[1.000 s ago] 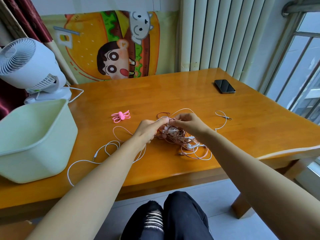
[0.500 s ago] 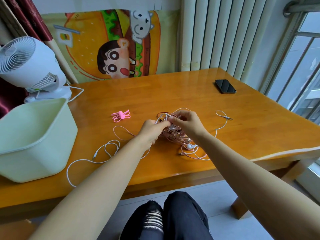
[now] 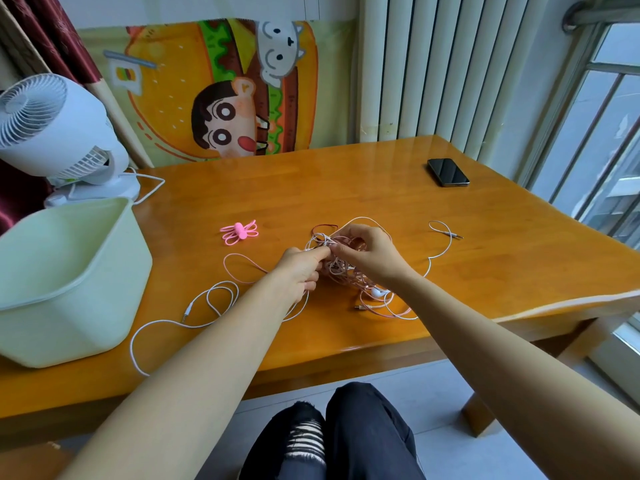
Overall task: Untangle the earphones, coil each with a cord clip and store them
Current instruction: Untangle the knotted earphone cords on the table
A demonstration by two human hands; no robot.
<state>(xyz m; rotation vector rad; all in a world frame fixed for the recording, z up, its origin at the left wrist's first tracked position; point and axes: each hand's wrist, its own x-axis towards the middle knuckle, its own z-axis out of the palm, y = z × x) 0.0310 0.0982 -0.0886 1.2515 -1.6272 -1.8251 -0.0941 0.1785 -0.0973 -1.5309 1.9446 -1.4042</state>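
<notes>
Head: both hands [image 3: 300, 269] [image 3: 373, 255] fingertip-tight on earphones [image 3: 341, 271]

Open run across the far middle of the table [image 3: 346, 188], between fan [image 3: 52, 133] far left and phone [image 3: 447, 172] far right. Left side blocked by the tall green tub [image 3: 69, 323]; loose white cable [image 3: 187, 309] loops lie just right of it. Pink clips [image 3: 239, 232] sit left of the earphone tangle [image 3: 337, 271], jack lead [image 3: 450, 233] right.

Bare forearms, no sleeves — black ripped jeans [image 3: 332, 441].
</notes>
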